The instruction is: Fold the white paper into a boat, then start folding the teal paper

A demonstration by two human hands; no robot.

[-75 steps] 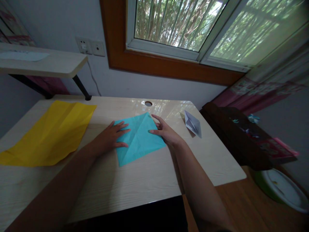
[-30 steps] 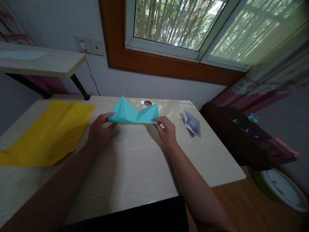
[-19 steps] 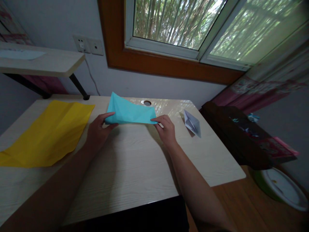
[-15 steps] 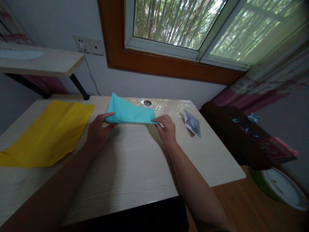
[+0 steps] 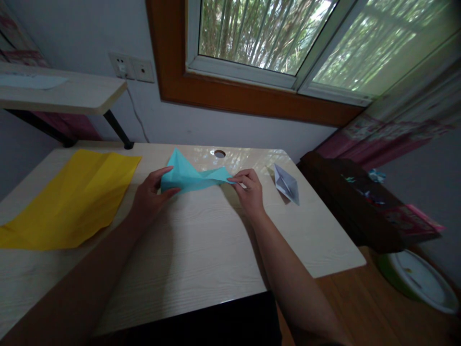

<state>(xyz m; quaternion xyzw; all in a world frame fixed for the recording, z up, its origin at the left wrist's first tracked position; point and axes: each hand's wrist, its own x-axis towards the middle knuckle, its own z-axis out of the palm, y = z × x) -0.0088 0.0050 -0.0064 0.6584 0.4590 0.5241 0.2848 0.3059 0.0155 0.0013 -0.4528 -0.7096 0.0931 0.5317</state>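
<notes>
Blue paper (image 5: 192, 176), one sheet, part-folded, is held just above the desk (image 5: 201, 254). One yellow sheet (image 5: 72, 194) lies at left. Left hand (image 5: 151, 194) pinches its left end; right hand (image 5: 248, 190) pinches its right end. One grey folded paper (image 5: 286, 183) lies at right.
</notes>
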